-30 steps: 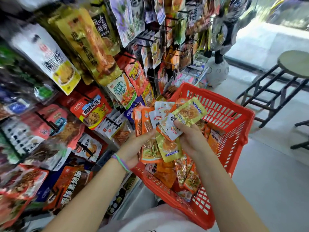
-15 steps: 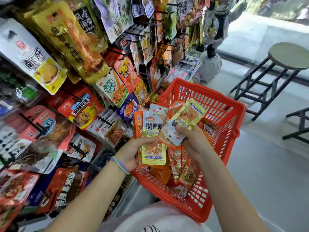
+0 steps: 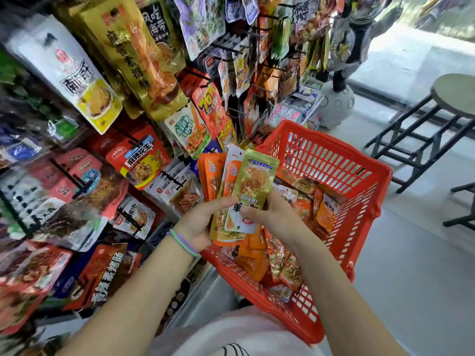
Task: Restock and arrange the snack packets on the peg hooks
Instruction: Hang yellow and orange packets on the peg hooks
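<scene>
While the head view is the only one supplied, the stage of the task can be judged from it. A fanned sheaf of small orange and yellow-green foil snack packets (image 3: 231, 201) is held above a red slotted plastic shopping basket (image 3: 334, 160), which is seen to hold many more loose packets; restocking is therefore judged to be far from finished, with sorting in hand and no packet being hung at this moment. The sheaf is gripped near its lower end by the left hand (image 3: 198, 227), thumb across the front and fingers hidden behind. The foremost yellow-green packet with a clear window (image 3: 254, 181) is pinched at its lower part by the right hand (image 3: 272, 217), and it lies upright, overlapping the sheaf. The black wire peg hooks (image 3: 169, 176) on the display at left are seen already loaded with hanging packets, just beside the sheaf but not touched by it. Which hook is intended cannot be told.
</scene>
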Tool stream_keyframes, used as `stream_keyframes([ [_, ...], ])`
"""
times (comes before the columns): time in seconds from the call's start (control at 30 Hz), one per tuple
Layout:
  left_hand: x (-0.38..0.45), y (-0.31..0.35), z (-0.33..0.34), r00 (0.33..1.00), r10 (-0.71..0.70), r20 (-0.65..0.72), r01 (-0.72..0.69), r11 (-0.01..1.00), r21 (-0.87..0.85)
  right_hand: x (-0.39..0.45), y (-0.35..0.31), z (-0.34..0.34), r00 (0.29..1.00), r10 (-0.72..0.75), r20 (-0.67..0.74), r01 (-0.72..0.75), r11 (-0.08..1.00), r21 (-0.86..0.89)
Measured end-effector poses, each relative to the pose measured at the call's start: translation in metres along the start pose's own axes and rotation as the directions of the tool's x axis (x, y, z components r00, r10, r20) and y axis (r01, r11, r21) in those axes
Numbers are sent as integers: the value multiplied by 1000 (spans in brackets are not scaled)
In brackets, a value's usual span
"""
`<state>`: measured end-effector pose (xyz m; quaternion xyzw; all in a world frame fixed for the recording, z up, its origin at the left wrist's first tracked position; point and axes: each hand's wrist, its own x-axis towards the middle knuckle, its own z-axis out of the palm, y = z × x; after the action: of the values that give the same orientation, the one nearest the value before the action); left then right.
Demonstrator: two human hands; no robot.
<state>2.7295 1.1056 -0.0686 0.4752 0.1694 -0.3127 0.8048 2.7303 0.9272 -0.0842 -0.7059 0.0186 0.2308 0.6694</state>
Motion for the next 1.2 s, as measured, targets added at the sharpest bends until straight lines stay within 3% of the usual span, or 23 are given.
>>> stream_keyframes([
  [0.13, -15, 12, -9, 998, 17, -57, -15, 999, 43, 5, -16, 22, 995, -102, 15, 103, 993, -55],
  [0.23, -31, 22, -21, 995, 58, -78, -55, 998, 33, 4, -29, 38, 986, -160, 45, 160, 987, 2],
  [0.4, -82, 55, -17, 960, 269, -80, -270, 963, -7, -7, -84, 58, 951, -299, 77, 300, 954, -4],
  [0.5, -125, 92, -3, 893, 443, -76, -444, 896, 7, -15, -140, 76, 910, -396, 124, 402, 915, -34],
  [0.6, -180, 139, 12, 740, 651, -169, -642, 759, 110, -30, -208, 100, 837, -520, 169, 531, 847, -22],
  [0.67, -222, 168, 21, 586, 779, -222, -738, 627, 249, -44, -252, 120, 760, -607, 231, 627, 779, -16],
  [0.8, -308, 212, 36, 256, 945, -203, -849, 320, 420, -73, -324, 169, 606, -732, 312, 775, 632, -21],
  [0.97, -390, 238, 41, 63, 974, -219, -858, 165, 487, -101, -381, 220, 427, -809, 403, 843, 517, 145],
  [1.07, -428, 248, 32, -80, 961, -264, -853, 71, 517, -108, -407, 234, 421, -818, 391, 829, 522, 201],
  [1.2, -463, 259, 15, -214, 928, -305, -856, -27, 517, -109, -432, 246, 431, -831, 351, 824, 521, 221],
])
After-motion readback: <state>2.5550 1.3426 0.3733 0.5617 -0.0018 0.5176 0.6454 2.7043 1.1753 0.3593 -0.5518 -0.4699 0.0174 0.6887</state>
